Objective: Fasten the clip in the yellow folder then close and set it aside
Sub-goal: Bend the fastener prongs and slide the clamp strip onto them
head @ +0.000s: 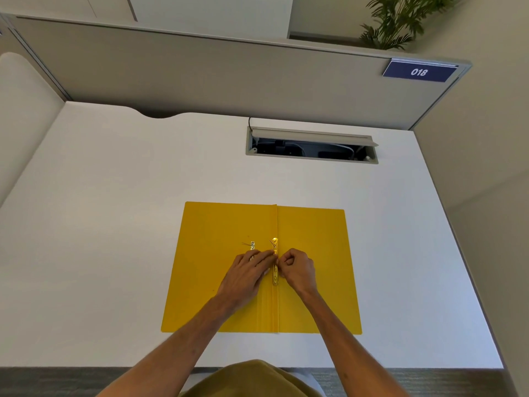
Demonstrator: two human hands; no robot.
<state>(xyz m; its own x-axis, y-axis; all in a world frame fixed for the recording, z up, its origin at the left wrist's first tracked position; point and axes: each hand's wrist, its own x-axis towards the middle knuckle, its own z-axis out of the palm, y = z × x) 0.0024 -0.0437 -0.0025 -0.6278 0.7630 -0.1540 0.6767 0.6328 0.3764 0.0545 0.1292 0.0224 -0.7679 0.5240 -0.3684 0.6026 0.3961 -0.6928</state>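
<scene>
A yellow folder lies open and flat on the white desk. A brass clip strip runs along its central fold. A second brass piece lies loose on the left leaf, partly under my fingers. My left hand rests on the left leaf with its fingertips stretched onto the clip strip. My right hand is curled just right of the fold, thumb and fingers pinched at the strip's middle. The part of the clip between my fingertips is hidden.
An open cable tray is set into the desk behind the folder. Grey partition walls enclose the desk at the back and right, with a blue "018" sign. The desk's front edge is near my body.
</scene>
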